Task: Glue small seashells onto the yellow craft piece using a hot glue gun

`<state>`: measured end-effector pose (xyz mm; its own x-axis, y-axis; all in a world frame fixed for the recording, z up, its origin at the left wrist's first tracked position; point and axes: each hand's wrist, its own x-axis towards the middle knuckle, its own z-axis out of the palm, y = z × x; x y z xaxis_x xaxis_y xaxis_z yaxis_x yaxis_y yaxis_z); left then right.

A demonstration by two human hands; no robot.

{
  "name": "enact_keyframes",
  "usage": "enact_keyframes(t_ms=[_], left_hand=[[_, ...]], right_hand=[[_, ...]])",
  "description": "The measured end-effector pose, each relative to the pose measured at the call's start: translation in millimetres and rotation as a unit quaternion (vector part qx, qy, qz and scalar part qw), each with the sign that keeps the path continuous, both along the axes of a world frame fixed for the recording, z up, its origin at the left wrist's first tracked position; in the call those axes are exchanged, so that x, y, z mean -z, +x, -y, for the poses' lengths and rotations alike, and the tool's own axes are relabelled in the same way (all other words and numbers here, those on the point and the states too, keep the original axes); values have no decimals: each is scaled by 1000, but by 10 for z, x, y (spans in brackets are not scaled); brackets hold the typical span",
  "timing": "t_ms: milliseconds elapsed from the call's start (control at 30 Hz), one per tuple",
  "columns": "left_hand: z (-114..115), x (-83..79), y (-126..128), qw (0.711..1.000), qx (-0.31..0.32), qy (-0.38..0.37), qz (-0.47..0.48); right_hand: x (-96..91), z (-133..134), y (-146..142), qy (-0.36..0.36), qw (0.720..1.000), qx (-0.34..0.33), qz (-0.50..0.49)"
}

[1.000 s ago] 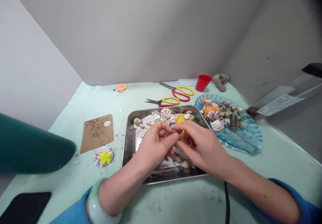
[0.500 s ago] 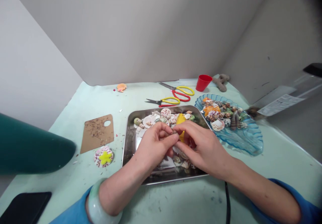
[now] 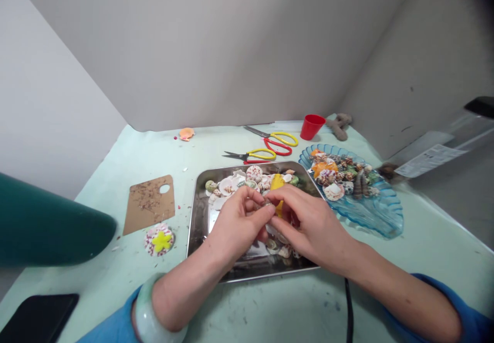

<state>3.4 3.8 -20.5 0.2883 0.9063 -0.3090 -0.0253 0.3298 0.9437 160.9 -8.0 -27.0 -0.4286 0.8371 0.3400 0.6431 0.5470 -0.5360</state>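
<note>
Over the metal tray (image 3: pixel 200 224), my left hand (image 3: pixel 240 224) and my right hand (image 3: pixel 306 222) meet with their fingertips pinched together. Between them is a tiny greenish-brown piece (image 3: pixel 267 203) that looks like a small shell; fingers cover most of it. Beneath my hands the tray holds many seashells (image 3: pixel 231 182), whitish, speckled and green. A yellow piece (image 3: pixel 277 181) lies among them, partly hidden behind my right hand.
Right of the tray sits a blue shell-shaped dish (image 3: pixel 386 214) with more shells. Behind are scissors (image 3: pixel 250 155), more scissors (image 3: pixel 276 138) and a red cup (image 3: pixel 312 127). At left lie a brown board (image 3: pixel 148 204), a flower-topped shell (image 3: pixel 160 240) and a dark green cylinder (image 3: pixel 50 224).
My fingertips have shifted very slightly around the small piece, which shows a little more. Everything else stays where it was.
</note>
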Motion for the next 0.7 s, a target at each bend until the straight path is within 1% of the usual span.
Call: enact_keyframes(t_ms=[267,700], left_hand=[[0,8,-5,1000,9,0,8],[-3,21,-2,1000,3,-1,3]], right_hand=[[-9,2,-3,-1,1000,-3,4],[2,1,11,-1,1000,-10,0]])
